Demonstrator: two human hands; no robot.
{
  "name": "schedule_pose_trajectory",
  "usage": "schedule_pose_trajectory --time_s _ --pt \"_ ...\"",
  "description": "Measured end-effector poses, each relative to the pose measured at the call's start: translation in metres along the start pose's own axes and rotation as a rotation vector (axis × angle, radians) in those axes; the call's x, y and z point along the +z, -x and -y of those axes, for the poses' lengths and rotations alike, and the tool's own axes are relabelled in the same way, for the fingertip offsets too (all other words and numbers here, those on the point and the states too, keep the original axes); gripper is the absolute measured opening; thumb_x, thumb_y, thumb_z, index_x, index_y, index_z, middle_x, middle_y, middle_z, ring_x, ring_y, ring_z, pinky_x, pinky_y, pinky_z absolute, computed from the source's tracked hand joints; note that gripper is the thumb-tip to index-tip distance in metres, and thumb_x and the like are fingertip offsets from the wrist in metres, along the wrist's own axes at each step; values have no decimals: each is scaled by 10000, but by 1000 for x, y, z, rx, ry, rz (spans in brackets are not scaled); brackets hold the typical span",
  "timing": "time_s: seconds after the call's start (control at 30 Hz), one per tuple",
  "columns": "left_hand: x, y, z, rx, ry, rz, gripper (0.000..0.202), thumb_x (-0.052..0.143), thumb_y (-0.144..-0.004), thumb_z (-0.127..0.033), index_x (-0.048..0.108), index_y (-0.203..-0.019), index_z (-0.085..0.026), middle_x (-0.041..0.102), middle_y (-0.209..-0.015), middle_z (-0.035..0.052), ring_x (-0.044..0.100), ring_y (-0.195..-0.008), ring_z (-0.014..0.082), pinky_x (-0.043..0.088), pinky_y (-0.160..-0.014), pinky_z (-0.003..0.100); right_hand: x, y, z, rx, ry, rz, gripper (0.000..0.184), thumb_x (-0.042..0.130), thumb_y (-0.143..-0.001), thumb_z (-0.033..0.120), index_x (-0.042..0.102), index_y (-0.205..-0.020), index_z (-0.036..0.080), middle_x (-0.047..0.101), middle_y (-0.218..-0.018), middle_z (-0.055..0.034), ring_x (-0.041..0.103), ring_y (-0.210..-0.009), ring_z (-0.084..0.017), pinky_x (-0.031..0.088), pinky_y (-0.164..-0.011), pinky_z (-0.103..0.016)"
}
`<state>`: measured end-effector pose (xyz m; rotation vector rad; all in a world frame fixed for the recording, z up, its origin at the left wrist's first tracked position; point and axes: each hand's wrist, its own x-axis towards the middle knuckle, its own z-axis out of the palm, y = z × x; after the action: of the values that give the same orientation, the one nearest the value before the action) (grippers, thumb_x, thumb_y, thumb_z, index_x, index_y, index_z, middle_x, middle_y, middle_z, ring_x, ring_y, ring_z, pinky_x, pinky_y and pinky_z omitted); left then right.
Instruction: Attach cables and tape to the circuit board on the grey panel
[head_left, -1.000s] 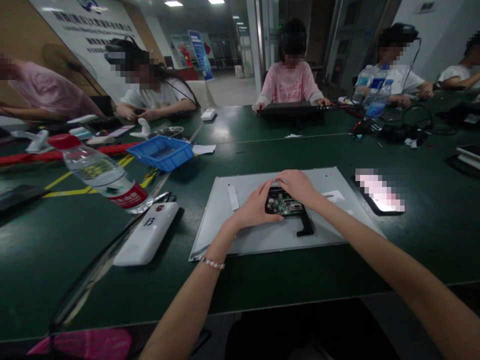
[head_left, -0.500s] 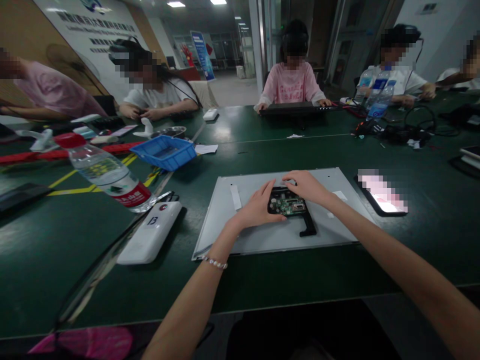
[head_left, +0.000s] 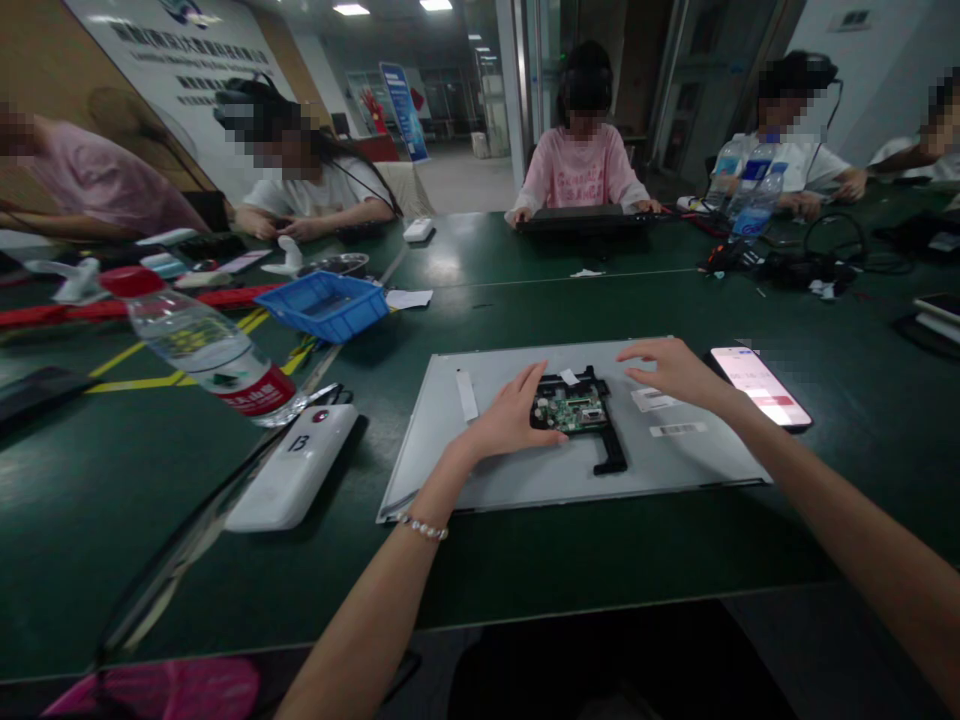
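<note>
Head view: the only clear writing is a hand-drawn mark like "13" or "B" beside a red dot on the white power bank (head_left: 296, 475), which lies on the green table (head_left: 112, 500) left of the work. The water bottle (head_left: 210, 355) on its side behind it has a red label, print too small to read. The wall sign (head_left: 187, 50) at back left carries rows of characters, too blurred to read. The blue banner (head_left: 405, 105) by the doorway is also unreadable. On the grey panel (head_left: 525, 480) there is a barcode label (head_left: 677, 429), a white sticker (head_left: 651, 399) and a white tape strip (head_left: 466, 395); no text can be made out on any of them. The phone (head_left: 761, 385) is lit with a pinkish screen and lies just off the panel's right edge.

The circuit board (head_left: 574, 410), green, sits in a black bracket (head_left: 611, 455) near the middle of the panel. The left hand (head_left: 510, 420) is curled narrow around the board's left end, thumb on the near edge and fingers over the far corner, touching it. The right hand (head_left: 671, 370) hovers right of the board and clear of it, above the white sticker, fingers loosely spread and holding nothing.

A blue basket (head_left: 326, 305) stands farther back on the left. Other people sit around the far side of the table, hands on their own items.
</note>
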<state>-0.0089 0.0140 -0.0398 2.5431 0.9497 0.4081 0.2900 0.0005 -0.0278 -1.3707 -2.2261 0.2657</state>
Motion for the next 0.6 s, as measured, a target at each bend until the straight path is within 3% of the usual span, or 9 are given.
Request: schedule_pose_trajectory --time_s 0.2,0.37,0.47,0.6 --pt "1 0 0 11 -10 -5 1078 622 -678 -602 4 -1449 -172 146 -1498 160 186 -1360 336 227 -1095 483 23 -17 29 -139 15 42 249 556 -837 267 647 -1067 238 664 -1082 -47 589 -1010 -214 451 -895 -384" --pt "2 0 1 19 -29 -11 1076 613 -680 -613 -4 -1446 -174 143 -1497 163 182 -1361 338 224 -1093 487 43 -42 42 -179 83 105 169 557 -836 237 679 -952 232 695 -907 -46 607 -891 -210 456 -825 -352" --pt "2 0 1 17 -30 -8 1079 611 -679 -617 -1 -1446 -167 145 -1497 164 180 -1362 333 223 -1098 476 43 -45 42 -154 105 93 161 542 -844 229 676 -934 226 692 -875 -49 607 -859 -208 455 -788 -339" --pt "0 1 -2 -8 -19 7 1076 605 -679 -627 1 -1449 -178 132 -1500 154 182 -1361 336 221 -1098 481 26 -34 38 -95 160 -18 214 465 -879 208 655 -976 193 669 -977 -76 597 -923 -219 451 -801 -347"
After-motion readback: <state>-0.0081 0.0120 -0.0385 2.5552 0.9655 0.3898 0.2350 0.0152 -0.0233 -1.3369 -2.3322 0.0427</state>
